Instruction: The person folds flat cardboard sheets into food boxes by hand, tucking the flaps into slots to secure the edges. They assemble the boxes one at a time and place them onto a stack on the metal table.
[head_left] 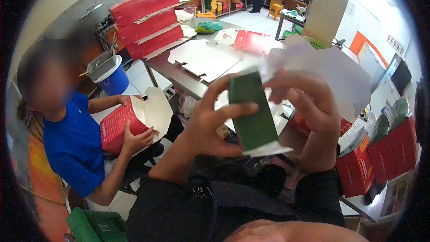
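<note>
A small green carton [252, 112] stands tilted in front of me, with white flaps at its lower end. My left hand [219, 116] is closed around its left side, thumb across the green face. At its upper right edge, my right hand [307, 98] has curled fingers on a blurred whitish flap; motion smears the fingertips. Behind the carton lie flat white cardboard blanks [204, 60] on a metal table [168, 69]. A red printed blank [253, 41] rests farther back.
To the left, a person in a blue shirt [74, 139] holds a partly folded red box [123, 125]. Red boxes [145, 22] are stacked on the table's far left. Several red and green cartons [356, 170] stand at my right. A blue bucket [112, 78] is on the floor.
</note>
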